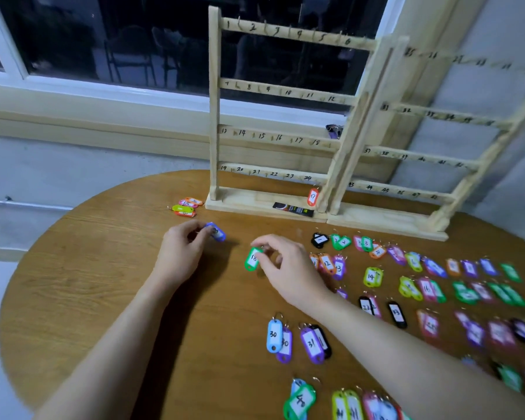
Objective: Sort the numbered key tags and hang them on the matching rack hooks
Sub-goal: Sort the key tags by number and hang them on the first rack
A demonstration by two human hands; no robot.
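Left hand (182, 253) had a grip on a blue tag (216, 232), right hand (281, 262) pinched a green tag (252, 258), and with both hands full, either could've easily landed in the wrong pile on the bench (103, 268).

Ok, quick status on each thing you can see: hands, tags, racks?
Left hand: fingers pinching a blue tag, off the table.
Right hand: fingers gripping a green tag.
Left rack: upright; only a red tag hangs, under hook 24.
Right rack: upright, hooks bare.
Sorted tags: flat in rows.
Small pile: lying unsorted beside the left rack.
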